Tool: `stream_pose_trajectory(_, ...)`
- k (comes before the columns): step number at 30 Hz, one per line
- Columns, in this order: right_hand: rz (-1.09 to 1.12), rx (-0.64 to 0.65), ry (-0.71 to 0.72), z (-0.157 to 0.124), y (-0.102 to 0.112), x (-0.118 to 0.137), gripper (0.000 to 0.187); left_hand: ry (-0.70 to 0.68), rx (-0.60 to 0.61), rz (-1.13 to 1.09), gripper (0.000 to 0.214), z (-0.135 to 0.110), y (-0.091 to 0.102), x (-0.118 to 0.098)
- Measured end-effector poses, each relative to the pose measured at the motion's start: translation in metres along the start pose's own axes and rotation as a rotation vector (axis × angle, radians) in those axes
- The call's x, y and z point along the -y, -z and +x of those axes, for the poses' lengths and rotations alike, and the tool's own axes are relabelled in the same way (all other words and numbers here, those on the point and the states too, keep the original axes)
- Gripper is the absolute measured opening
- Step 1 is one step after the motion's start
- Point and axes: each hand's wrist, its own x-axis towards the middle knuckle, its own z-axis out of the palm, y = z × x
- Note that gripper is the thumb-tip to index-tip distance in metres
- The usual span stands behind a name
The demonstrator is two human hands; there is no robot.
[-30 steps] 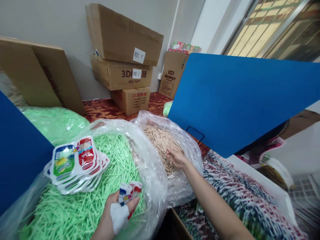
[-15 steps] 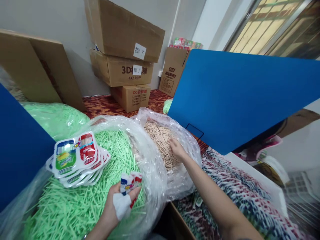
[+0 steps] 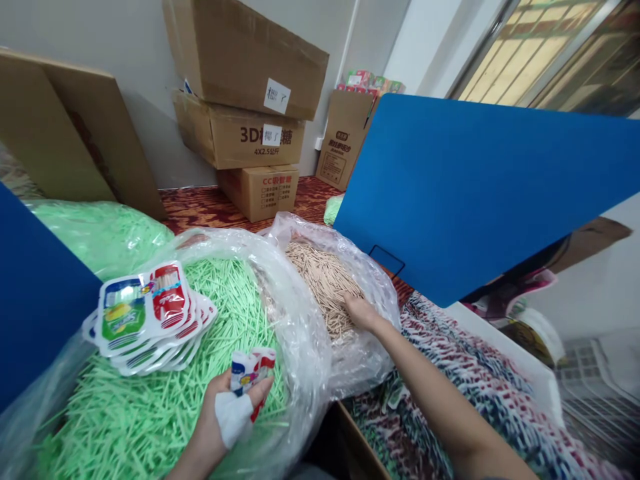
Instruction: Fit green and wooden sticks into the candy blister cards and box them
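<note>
My left hand (image 3: pixel 227 407), its thumb base wrapped in white, grips a bent plastic packet (image 3: pixel 250 371) printed red, white and blue. Below it lies a clear bag full of thin light-green sticks (image 3: pixel 165 413). A fanned stack of similar packets (image 3: pixel 145 310), printed green, blue and red, rests on the green sticks to its left. Farther right, my right hand (image 3: pixel 361 312) reaches into a second clear bag (image 3: pixel 367 363) and touches thin light-brown sticks (image 3: pixel 320 273). Its fingertips are sunk among them, so whether it pinches any is hidden.
Cardboard boxes (image 3: pixel 260 143) are stacked by the wall. A large blue panel (image 3: pixel 480 193) slants at the right, and another blue panel (image 3: pixel 40 307) stands at the left. Multicoloured knitted cloth (image 3: pixel 465 380) lies beside my right arm. Behind sits another bag of green sticks (image 3: pixel 100 230).
My right hand has moved slightly down and deeper into the brown sticks. My left hand has shifted a little left and down, still holding the packet. The whole view has moved slightly.
</note>
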Motion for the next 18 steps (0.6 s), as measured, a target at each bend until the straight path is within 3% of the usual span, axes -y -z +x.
stream_pose_trajectory(7,-0.038,-0.006,-0.010,0.005,-0.003,0.005,0.027,0.071,0.101,-0.043,0.026,-0.002,-0.003,-0.014)
stream_pose_trajectory(9,-0.004,-0.036,-0.006,0.005,0.001,0.003,0.026,0.074,0.079,-0.045,0.024,-0.001,-0.001,-0.014)
stream_pose_trajectory(12,0.081,-0.110,-0.008,0.004,0.009,0.000,0.024,0.035,0.014,-0.034,0.024,0.001,0.003,-0.007)
stream_pose_trajectory(18,0.410,-0.204,0.011,0.003,0.015,0.006,0.023,-0.008,0.086,0.027,0.027,0.009,0.003,0.004)
